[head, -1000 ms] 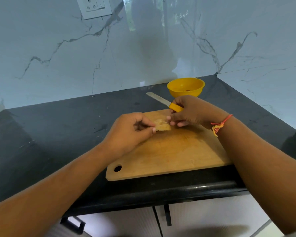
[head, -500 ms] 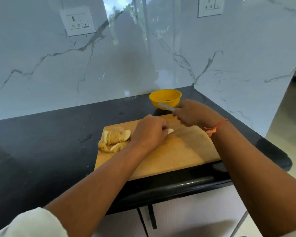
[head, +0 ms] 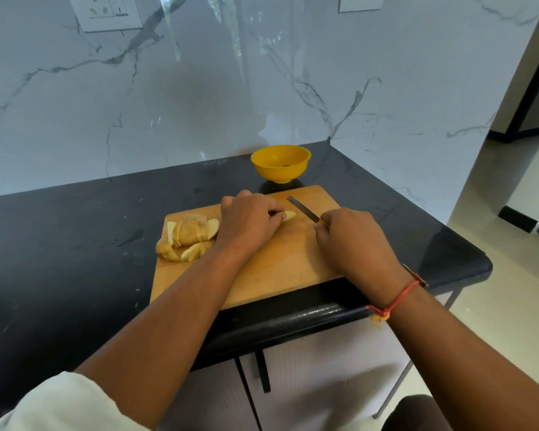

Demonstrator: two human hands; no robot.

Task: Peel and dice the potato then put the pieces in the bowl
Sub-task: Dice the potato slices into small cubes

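A slice (head: 290, 215) is held down on the board (head: 280, 269) by the curled fingers (head: 276, 214) of the left hand (head: 249, 222), a little toward 12 o'clock from the board's middle. The knife (head: 302, 209) is grasped by its handle in the right hand (head: 352, 241), whose fingers are clenched round it. The blade is pointed toward 11 o'clock and kept apart from the slice, at its 3 o'clock side. The rest of the potato (head: 189, 236), cut into slices, is heaped at the board's 9 o'clock edge. The bowl (head: 280, 163) stands on the worktop (head: 75, 244) just beyond the board at 12 o'clock, and no potato pieces can be made out in it. Most risk is judged to lie at the left fingertips, which are set right at the slice's end, so a blade brought down close to them could nick them. The slice is thin and could skid under a slanted cut. The heap could be nudged off the board's 9 o'clock edge by the left wrist. The board's 6 o'clock edge is laid near the worktop's front lip, so heavy pressure there might shift it. Wide bare worktop is left at 9 o'clock. At 3 o'clock the worktop ends soon, with floor beyond. The way to the bowl is short and unblocked.
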